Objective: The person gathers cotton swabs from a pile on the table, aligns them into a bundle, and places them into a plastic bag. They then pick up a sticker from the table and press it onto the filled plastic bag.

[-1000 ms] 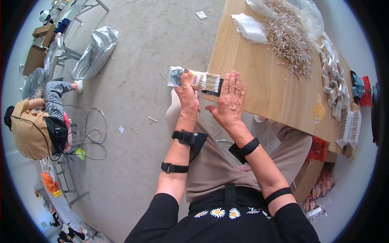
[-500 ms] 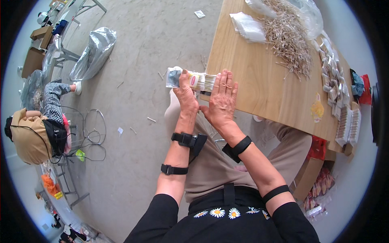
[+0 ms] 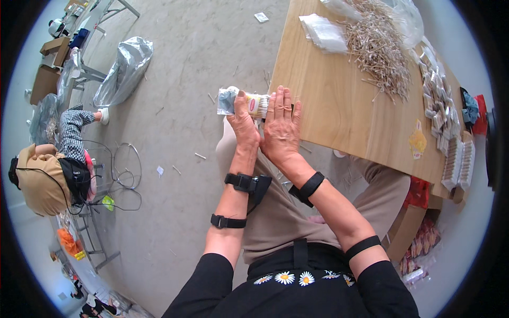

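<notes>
My left hand (image 3: 245,127) grips a small clear packet (image 3: 229,100) with a yellow and red label, its thumb lying across the top. Cotton swabs (image 3: 263,107) fill the packet, and their ends show on its right side. My right hand (image 3: 281,130) lies flat with fingers stretched out, against the swab ends at the table's near left corner. It hides the rest of that end. Both wrists almost meet above my lap.
The wooden table (image 3: 318,90) bears a heap of loose swabs (image 3: 376,50), clear bags (image 3: 324,34) and rows of filled packs (image 3: 458,164). A silvery plastic bag (image 3: 124,69) stands on the floor, left. A co-worker (image 3: 50,175) sits at far left beside cables.
My right hand has slid left toward the packet, and less of the swabs' length sticks out. The left hand stays in place with its hold.
</notes>
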A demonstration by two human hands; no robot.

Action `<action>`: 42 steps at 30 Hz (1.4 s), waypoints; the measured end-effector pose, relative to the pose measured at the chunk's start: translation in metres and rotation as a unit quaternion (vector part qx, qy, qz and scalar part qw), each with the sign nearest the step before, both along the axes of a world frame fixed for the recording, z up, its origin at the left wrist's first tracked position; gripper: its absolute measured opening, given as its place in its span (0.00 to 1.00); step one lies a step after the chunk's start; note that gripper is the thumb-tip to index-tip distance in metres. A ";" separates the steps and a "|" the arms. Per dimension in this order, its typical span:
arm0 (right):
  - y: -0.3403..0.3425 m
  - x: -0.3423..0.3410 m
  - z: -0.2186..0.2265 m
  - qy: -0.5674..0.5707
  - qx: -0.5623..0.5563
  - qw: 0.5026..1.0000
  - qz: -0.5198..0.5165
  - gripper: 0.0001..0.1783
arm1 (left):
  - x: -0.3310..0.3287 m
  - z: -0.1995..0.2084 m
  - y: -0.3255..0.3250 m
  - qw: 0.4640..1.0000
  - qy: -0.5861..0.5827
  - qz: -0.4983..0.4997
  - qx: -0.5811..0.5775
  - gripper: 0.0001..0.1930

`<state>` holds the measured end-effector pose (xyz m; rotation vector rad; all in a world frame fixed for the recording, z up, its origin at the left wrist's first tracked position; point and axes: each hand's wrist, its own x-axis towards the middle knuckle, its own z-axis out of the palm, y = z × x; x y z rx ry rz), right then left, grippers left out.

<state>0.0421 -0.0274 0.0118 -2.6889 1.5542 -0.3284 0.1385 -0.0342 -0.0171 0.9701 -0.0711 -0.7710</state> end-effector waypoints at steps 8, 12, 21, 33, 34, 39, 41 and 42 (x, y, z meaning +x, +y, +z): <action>-0.005 -0.023 0.025 -0.038 0.101 0.993 0.041 0.72 | 0.031 0.006 0.022 0.995 -0.017 -0.095 0.036 0.19; -0.003 -0.013 0.024 -0.013 0.092 0.996 0.005 0.72 | 0.044 0.005 0.018 0.994 0.050 -0.097 0.012 0.19; -0.003 -0.006 0.024 0.019 0.094 0.995 -0.003 0.70 | 0.038 -0.001 0.013 0.998 0.008 -0.058 -0.017 0.11; -0.002 -0.002 0.027 0.012 0.096 0.995 0.012 0.68 | 0.035 0.001 0.014 0.998 0.014 -0.055 -0.030 0.11; -0.003 -0.002 0.028 0.010 0.097 0.995 0.018 0.68 | 0.035 0.001 0.014 0.998 0.020 -0.053 -0.019 0.10; -0.004 0.004 0.028 0.009 0.091 0.995 0.035 0.66 | 0.036 0.000 0.015 0.997 0.018 -0.064 -0.025 0.12; -0.007 0.002 0.027 0.018 0.086 0.995 0.039 0.65 | 0.035 0.004 0.014 0.998 0.015 -0.062 0.005 0.14; -0.009 0.001 0.024 0.030 0.080 0.995 0.050 0.66 | 0.033 0.004 0.014 0.998 0.015 -0.064 0.006 0.14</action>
